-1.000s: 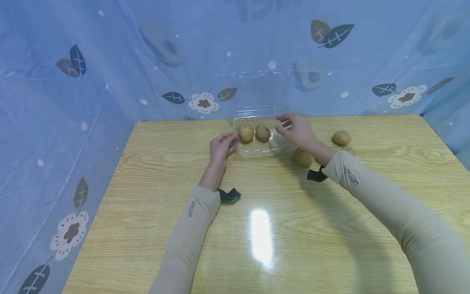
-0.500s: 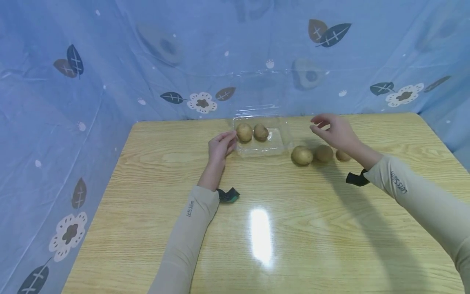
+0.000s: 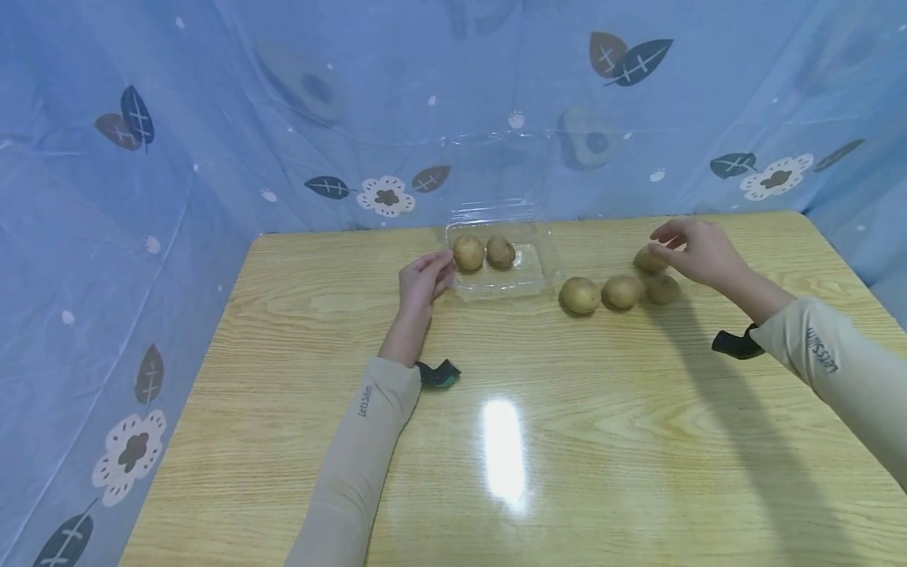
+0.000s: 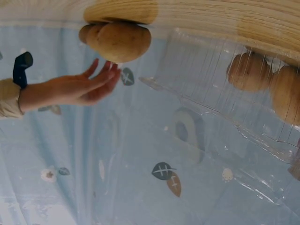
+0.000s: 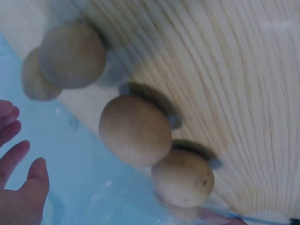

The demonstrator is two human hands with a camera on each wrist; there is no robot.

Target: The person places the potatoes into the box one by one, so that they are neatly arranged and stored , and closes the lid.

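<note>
The right hand moved rightward over the potatoes.

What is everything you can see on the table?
kiwis in box: 2, brown, side by side in the left half of the box
box: 1, clear plastic, lid up, at the table's far edge
loose kiwis: 4, brown, on the table right of the box
table: 1, light wood
curtain: 1, blue with leaves and flowers, behind and beside the table
left hand: 1, beige sleeve, at the box's left edge
right hand: 1, beige sleeve, open above the farthest loose kiwi
</note>
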